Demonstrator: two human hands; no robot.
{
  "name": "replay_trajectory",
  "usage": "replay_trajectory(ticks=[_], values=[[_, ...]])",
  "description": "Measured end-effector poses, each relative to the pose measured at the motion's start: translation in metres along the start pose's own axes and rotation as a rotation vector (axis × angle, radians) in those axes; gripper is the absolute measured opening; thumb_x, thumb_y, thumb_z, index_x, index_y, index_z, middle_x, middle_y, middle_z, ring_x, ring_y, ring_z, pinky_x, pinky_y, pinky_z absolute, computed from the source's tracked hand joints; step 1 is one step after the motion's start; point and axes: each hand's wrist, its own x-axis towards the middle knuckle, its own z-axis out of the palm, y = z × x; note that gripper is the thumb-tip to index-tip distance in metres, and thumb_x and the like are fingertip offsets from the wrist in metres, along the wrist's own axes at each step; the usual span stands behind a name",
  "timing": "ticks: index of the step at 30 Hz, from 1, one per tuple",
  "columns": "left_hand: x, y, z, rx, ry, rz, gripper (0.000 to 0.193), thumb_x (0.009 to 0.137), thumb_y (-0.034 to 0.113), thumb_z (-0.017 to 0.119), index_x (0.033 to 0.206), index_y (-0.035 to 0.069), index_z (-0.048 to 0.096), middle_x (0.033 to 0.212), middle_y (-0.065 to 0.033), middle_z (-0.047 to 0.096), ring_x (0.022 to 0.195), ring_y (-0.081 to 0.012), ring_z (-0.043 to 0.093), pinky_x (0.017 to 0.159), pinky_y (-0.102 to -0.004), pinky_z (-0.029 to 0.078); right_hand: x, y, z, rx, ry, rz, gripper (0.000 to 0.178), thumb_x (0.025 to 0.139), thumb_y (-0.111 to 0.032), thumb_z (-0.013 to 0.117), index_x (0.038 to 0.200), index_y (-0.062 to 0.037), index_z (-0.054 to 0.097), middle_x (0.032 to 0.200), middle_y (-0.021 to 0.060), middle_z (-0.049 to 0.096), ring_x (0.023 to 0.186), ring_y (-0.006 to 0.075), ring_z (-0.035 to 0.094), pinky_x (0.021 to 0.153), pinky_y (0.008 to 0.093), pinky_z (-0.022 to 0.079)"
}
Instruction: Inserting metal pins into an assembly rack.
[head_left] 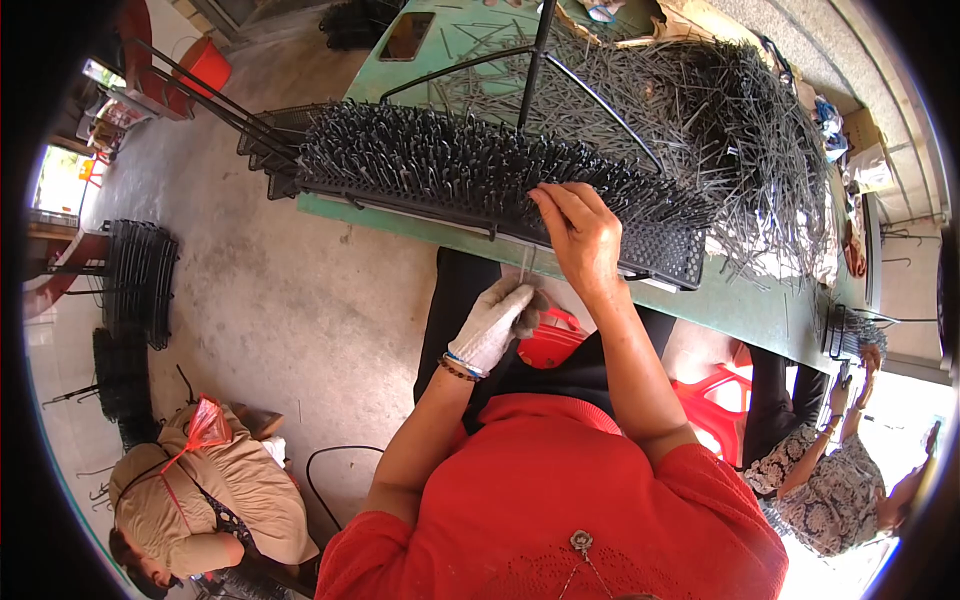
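A long black perforated rack [680, 262] stands at the table's near edge, packed with upright thin black pieces [420, 150]. My bare right hand [588, 240] is above its front side, thumb and fingers pinched at the tips among these pieces. What exactly the fingertips grip is too small to make out. Below the rack's front edge, my left hand [490, 325] in a whitish glove is closed, with thin grey metal rods [526, 262] sticking up from its fingers. Black wire arms [538, 70] rise behind the rack.
Behind the rack, a large heap of loose grey rods [740, 130] covers much of the green table [390, 80]. A red stool [715, 400] is near my right side. Co-workers sit at lower left [220, 480] and far right [840, 490]. Stacked black racks [140, 280] stand at left.
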Motion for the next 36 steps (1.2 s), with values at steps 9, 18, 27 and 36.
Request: replay_trajectory(ticks=[9,18,27,36], values=[[-0.005,0.006,0.001,0.036,0.033,-0.065,0.023,0.102,0.022,0.05,0.121,0.01,0.055,0.094,-0.0022,0.065,0.074,-0.007,0.062,0.06,-0.0198,0.048,0.0,0.002,0.001,-0.042,-0.008,-0.002,0.015,0.082,-0.007,0.074,0.096,-0.0005,0.072,0.087,0.012,0.068,0.071,0.0252,0.067,0.064,0.0317,0.054],[0.0,0.002,-0.001,0.035,0.022,-0.013,0.025,0.101,0.02,0.051,0.123,0.009,0.055,0.096,-0.0009,0.065,0.076,-0.0068,0.062,0.063,-0.0197,0.049,-0.001,0.004,0.002,0.004,0.032,-0.035,0.017,0.081,-0.005,0.074,0.098,-0.0003,0.072,0.087,0.0124,0.068,0.073,0.0254,0.067,0.065,0.0316,0.054],[-0.003,0.003,0.002,0.024,0.027,-0.032,0.026,0.101,0.018,0.051,0.123,0.007,0.056,0.097,-0.0008,0.065,0.078,-0.0066,0.062,0.064,-0.0194,0.049,-0.004,0.012,0.004,-0.035,0.067,-0.113,0.018,0.08,-0.004,0.075,0.098,-0.0011,0.071,0.087,0.0109,0.068,0.073,0.0257,0.067,0.063,0.0329,0.054],[-0.004,0.009,0.009,0.137,0.042,-0.063,0.024,0.101,0.02,0.051,0.121,0.008,0.057,0.094,-0.0002,0.063,0.078,-0.0061,0.06,0.064,-0.0189,0.048,-0.005,0.018,0.0,-0.059,-0.004,-0.146,0.017,0.08,-0.007,0.075,0.096,-0.0031,0.071,0.089,0.0087,0.067,0.071,0.0256,0.066,0.062,0.0341,0.053]])
